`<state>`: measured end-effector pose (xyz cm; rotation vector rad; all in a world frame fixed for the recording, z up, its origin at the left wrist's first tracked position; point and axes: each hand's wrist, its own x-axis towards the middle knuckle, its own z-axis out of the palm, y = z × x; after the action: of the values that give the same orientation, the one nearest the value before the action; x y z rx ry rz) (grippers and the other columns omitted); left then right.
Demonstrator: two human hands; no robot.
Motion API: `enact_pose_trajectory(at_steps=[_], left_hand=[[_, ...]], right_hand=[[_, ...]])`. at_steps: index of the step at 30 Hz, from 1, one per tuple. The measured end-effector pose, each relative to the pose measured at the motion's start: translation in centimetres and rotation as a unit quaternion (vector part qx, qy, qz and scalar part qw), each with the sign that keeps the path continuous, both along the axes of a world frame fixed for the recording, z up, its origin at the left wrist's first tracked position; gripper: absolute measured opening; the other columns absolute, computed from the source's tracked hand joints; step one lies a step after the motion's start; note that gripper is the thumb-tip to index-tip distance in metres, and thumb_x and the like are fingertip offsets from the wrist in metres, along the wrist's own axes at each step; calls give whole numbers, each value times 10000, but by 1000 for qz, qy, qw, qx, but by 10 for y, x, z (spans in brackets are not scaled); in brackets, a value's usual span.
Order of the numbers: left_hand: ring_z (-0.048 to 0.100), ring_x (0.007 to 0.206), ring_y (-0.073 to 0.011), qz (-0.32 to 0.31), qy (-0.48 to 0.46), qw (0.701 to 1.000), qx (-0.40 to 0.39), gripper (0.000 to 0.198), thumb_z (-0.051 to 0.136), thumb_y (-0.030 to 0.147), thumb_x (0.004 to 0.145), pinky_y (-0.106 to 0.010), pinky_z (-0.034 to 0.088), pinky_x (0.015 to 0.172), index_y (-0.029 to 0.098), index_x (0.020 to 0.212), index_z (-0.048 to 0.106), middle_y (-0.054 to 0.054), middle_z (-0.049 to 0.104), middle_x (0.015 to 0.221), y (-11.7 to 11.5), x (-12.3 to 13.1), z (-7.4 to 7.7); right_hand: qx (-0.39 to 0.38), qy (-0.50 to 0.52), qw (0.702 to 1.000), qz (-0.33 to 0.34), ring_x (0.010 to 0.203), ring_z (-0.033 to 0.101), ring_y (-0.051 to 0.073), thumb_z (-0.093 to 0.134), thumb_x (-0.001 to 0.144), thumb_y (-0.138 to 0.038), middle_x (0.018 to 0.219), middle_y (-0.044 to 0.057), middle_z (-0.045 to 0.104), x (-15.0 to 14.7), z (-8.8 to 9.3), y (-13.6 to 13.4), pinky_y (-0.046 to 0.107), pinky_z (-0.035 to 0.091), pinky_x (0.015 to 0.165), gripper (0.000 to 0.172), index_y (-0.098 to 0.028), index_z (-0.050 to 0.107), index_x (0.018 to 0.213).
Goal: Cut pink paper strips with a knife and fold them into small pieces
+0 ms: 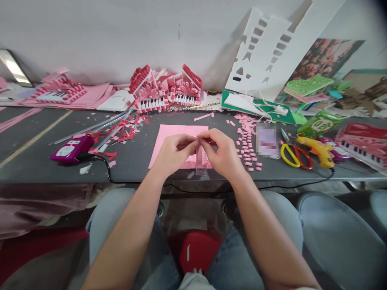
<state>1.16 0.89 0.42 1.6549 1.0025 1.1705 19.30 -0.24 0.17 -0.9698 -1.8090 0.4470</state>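
My left hand and my right hand meet above a pink foam sheet, thumbs and fingertips pinched close together. Whatever they pinch is too small and too covered to make out. Under the fingertips a clear ruler lies lengthwise on the sheet, its near end jutting past the sheet's front edge. Beside my right hand, small pink rolled pieces lie in rough rows, with loose pink strips behind them.
To the right are scissors, a yellow glue gun and a green packet. A purple box with a black cable sits left, near red and pink scraps. Pink piano models stand along the wall.
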Motion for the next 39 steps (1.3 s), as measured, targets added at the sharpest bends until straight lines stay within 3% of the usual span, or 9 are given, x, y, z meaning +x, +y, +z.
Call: enact_pose_trajectory(at_steps=[6, 19, 27, 33, 39], left_hand=[[737, 781, -201, 2, -12, 1000, 1, 329, 814, 474, 863, -332, 623, 747, 149, 913, 802, -87, 791, 844, 1, 0, -2], [742, 788, -193, 14, 20, 1000, 5, 169, 752, 264, 858, -319, 619, 753, 153, 958, 831, -75, 811, 872, -2, 0, 6], [710, 752, -181, -1, 34, 999, 0, 166, 729, 281, 866, -321, 604, 736, 159, 939, 815, -61, 788, 850, -1, -2, 7], [681, 714, -178, -1, 25, 1000, -3, 191, 750, 332, 868, -326, 595, 716, 151, 896, 804, -61, 754, 790, 0, -3, 6], [671, 724, -175, 5, 18, 1000, 5, 223, 761, 371, 879, -325, 594, 722, 154, 889, 809, -59, 745, 793, 1, -3, 5]], right_hand=[[12, 4, 1000, 5, 918, 673, 183, 552, 960, -138, 1013, 60, 715, -2, -1, 0, 331, 572, 813, 205, -213, 722, 1046], [38, -5, 999, 19, 899, 663, 172, 568, 1001, -148, 1047, 69, 701, 1, -7, 4, 331, 575, 797, 284, -245, 800, 1135], [65, -33, 997, 23, 918, 658, 170, 535, 1008, -132, 1055, 64, 683, 5, -9, 5, 341, 576, 835, 345, -270, 802, 1178], [22, 26, 999, 12, 905, 682, 172, 585, 999, -210, 1089, 72, 718, 4, -5, 3, 327, 594, 778, 284, -250, 788, 1194], [5, 67, 998, -12, 815, 689, 154, 651, 931, -184, 981, 65, 739, 2, -1, -1, 300, 592, 722, 176, -186, 806, 1014]])
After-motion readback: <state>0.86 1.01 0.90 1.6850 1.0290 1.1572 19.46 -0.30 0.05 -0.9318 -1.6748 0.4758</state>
